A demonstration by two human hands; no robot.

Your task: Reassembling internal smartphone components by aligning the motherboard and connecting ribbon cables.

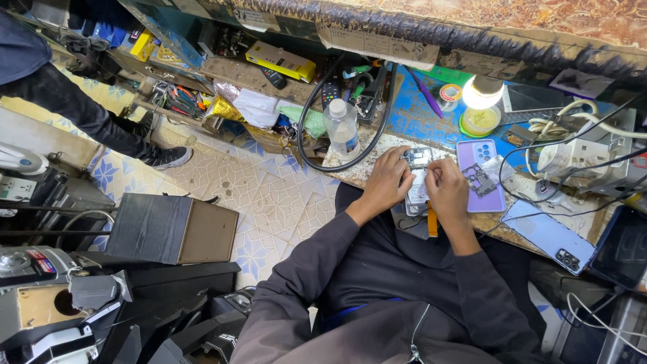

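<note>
— Phone innards first: where is the opened smartphone (418, 176)?

— It lies on the worn workbench (377, 158) edge, right in front of you, between your two hands.

— And your left hand (385, 183)?

— Your fingers curl down onto the phone's left side, closed against it.

— Your right hand (447, 191)?

— Its fingers are pinched together over the phone; whether they hold a small tool, you cannot tell.

— What lies around it?

— A purple back cover (480, 176) with a loose frame on it sits just beside your right hand, a blue phone (549, 237) further right, a clear plastic bottle (342, 128) to the left, and a lit lamp (482, 92) behind.
</note>
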